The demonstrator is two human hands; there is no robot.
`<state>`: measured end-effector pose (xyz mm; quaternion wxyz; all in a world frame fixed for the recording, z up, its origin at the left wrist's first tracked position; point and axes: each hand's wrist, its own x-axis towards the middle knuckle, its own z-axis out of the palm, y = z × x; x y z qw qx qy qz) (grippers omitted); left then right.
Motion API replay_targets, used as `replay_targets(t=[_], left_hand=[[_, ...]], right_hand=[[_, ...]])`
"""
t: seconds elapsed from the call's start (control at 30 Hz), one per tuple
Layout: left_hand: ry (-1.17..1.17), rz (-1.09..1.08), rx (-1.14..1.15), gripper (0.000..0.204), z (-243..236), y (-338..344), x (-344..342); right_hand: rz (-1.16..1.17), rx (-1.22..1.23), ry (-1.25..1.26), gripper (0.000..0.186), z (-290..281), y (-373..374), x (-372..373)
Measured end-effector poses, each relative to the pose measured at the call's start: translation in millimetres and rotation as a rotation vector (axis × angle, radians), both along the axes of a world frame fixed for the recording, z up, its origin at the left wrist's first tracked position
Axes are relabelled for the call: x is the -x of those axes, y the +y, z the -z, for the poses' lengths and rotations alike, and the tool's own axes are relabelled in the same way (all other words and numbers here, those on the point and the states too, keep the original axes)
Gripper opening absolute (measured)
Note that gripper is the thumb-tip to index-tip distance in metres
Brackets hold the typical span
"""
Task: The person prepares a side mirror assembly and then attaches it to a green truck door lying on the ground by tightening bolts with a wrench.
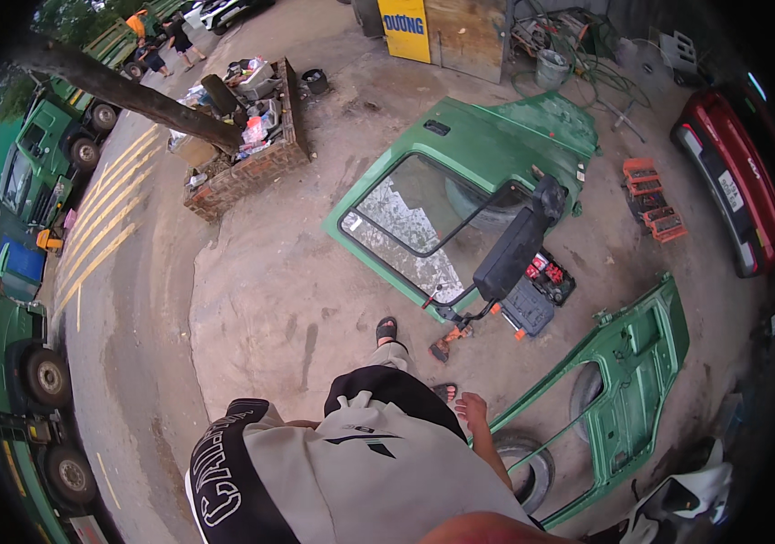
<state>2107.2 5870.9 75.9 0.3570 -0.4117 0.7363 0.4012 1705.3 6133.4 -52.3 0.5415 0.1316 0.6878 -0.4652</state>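
Observation:
My right hand (472,410) hangs by my side, its fingers loosely apart and holding nothing. It is nearest to a green door frame (646,408) without glass, which lies to the right over tyres (532,476). My left hand is hidden behind my shirt and sleeve. In front of me lies a green truck door (460,154) with its window glass (396,213) and a black side mirror (507,254). An orange cordless drill (446,344) rests on the ground near the mirror arm. Beside it is an opened tool case (532,304) with red and black contents.
An orange tiered toolbox (650,199) stands near a red car (736,177) at right. A brick planter (251,177) surrounds a leaning tree trunk (133,91). Green trucks (43,172) line the road at left. Two people (179,41) are far off. A bucket (551,69) stands by hoses.

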Motion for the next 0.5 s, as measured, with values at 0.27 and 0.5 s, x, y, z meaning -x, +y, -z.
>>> replay_targets(t=[0.27,0.5], left_hand=[[-0.015,0.079,-0.034,0.033,-29,-8,-6],[0.074,0.192,-0.027,0.033,-26,-22,67]], right_hand=[[0.085,-0.098,0.022,0.019,7,61,-16],[0.321,0.019,-0.167,0.014,50,160,-16]])
